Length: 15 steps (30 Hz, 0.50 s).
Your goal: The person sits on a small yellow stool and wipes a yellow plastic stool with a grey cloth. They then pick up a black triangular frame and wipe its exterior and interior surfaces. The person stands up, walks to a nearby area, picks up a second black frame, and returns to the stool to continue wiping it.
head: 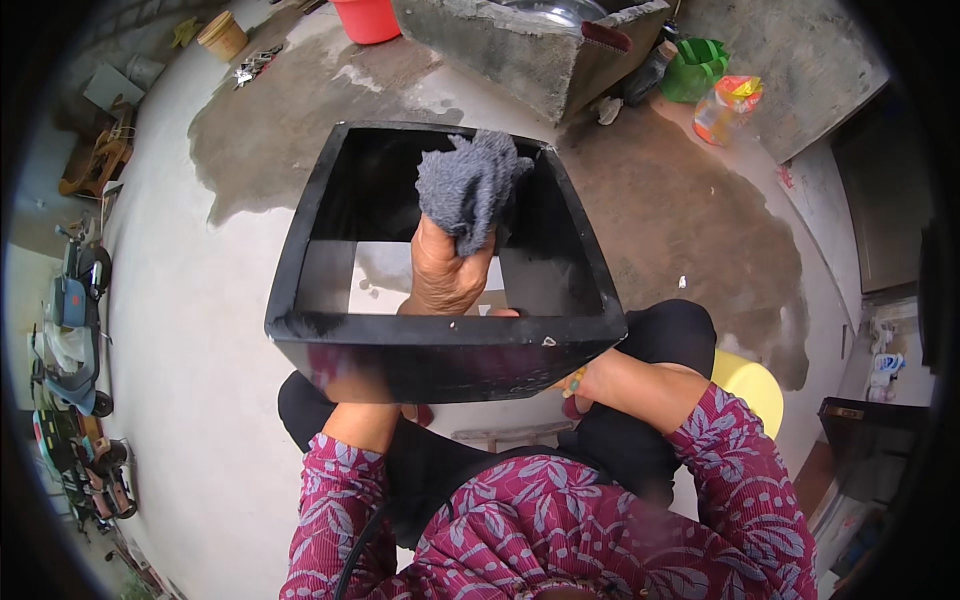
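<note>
A black, open-ended box frame (446,328), with scuffed, chipped edges, is held above my lap. My left hand (448,271) reaches up through its opening from below, closed round a bunched grey cloth (471,184). The cloth rises near the far inner wall; whether it touches that wall cannot be told. My right hand (504,312) is at the near right underside of the frame, mostly hidden behind the front wall, with one fingertip showing inside the lower opening. A beaded bracelet (576,381) is on the right wrist.
Beyond the frame stand a concrete basin (517,64) holding a metal bowl and a red bucket (366,19). Wet patches (690,225) mark the concrete floor. A green bag (694,69) lies at upper right, a yellow round object (750,390) beside my right leg. Scooters (75,322) stand far left.
</note>
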### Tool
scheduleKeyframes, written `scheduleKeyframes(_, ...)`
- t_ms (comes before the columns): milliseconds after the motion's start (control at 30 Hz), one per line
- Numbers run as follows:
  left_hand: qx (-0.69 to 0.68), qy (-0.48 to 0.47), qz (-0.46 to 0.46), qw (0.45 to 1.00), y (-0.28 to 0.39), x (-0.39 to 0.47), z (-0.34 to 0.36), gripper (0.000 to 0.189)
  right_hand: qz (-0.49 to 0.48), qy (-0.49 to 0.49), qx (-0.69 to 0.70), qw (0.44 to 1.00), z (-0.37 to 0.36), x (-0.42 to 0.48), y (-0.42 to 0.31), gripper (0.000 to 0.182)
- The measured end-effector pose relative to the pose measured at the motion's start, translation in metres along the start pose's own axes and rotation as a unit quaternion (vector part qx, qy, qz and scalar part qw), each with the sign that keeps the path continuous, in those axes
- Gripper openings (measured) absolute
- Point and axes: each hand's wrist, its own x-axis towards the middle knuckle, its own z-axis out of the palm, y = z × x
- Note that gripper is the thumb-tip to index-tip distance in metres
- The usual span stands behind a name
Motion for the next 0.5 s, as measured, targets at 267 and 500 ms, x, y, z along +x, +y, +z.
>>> scheduleKeyframes(267, 0.398, -0.121, 0.150, 0.897, -0.009, 0.011, 0.009, 0.035, 0.108, -0.183, 0.081, 0.974, -0.034, 0.016, 0.009, 0.021)
scheduleKeyframes(500, 0.445, -0.256, 0.152, 0.845, 0.011, 0.001, -0.011, 0.029, 0.091, -0.155, 0.064, 0.982, -0.020, 0.023, 0.014, 0.023)
